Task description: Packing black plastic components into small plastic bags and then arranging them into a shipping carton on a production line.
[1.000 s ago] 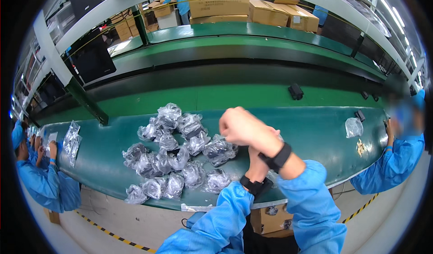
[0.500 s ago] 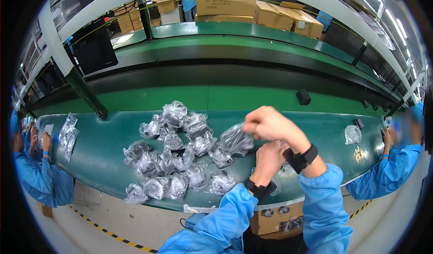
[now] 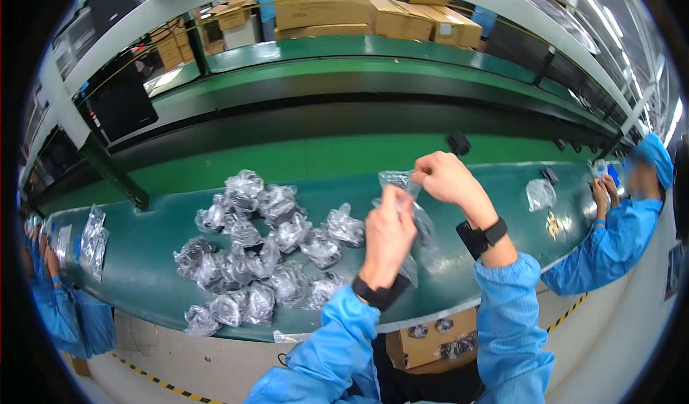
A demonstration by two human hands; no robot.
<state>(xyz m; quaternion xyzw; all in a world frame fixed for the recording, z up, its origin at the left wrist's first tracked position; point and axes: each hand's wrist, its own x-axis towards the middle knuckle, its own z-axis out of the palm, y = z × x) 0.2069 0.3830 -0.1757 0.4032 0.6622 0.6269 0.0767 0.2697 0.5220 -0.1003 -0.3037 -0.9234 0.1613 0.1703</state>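
Both hands held a clear bag above the green belt. Right hand pinched its top edge; left hand gripped its side, fingers curled together. A pile of bags lay just left.

Both hands raised close together, left hand below right hand, fingers pinched.

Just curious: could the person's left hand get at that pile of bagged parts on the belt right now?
Probably yes: the pile lies just left of the left hand with nothing between, but both hands hold a clear bag.
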